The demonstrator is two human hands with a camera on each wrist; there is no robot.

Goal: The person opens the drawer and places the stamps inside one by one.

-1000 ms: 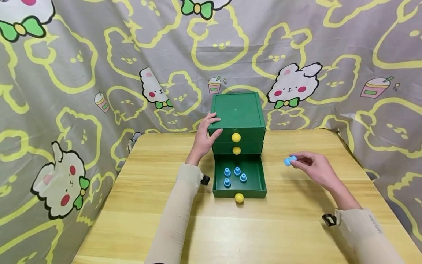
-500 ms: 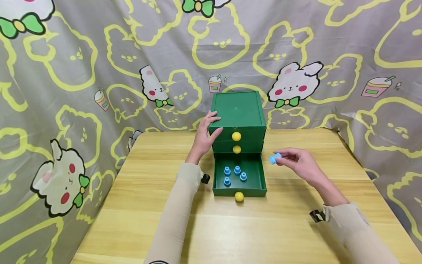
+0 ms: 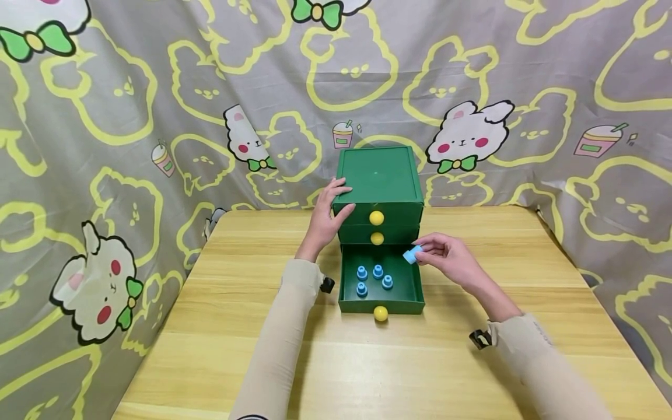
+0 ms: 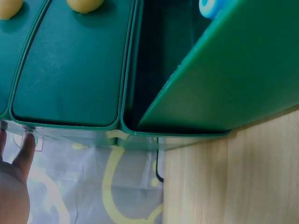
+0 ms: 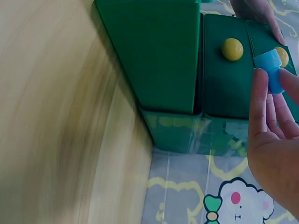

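Observation:
My left hand (image 3: 324, 217) rests on the left front corner of a green drawer cabinet (image 3: 379, 175), fingers spread over the top edge and thumb at the front. The cabinet's bottom drawer (image 3: 357, 307) is pulled out. Inside it stand several small light-blue stepped plastic pegs (image 3: 378, 272). My right hand (image 3: 450, 256) pinches another light-blue peg (image 5: 274, 80) between thumb and fingers, tilted. In the head view this peg overlaps the drawer's right rear corner. The left wrist view shows only part of one peg (image 4: 211, 6) above the drawer wall.
Yellow ball knobs mark the drawer fronts, with one knob (image 3: 380, 314) on the pulled-out drawer. Above it the two upper drawers (image 3: 399, 217) are closed. The cabinet stands on a wooden table (image 3: 231, 315) with a patterned cloth (image 3: 283, 70) hanging behind and at the sides.
My right hand has moved left with the peg, from over the table to the open drawer's right rear corner. The left hand has stayed on the cabinet.

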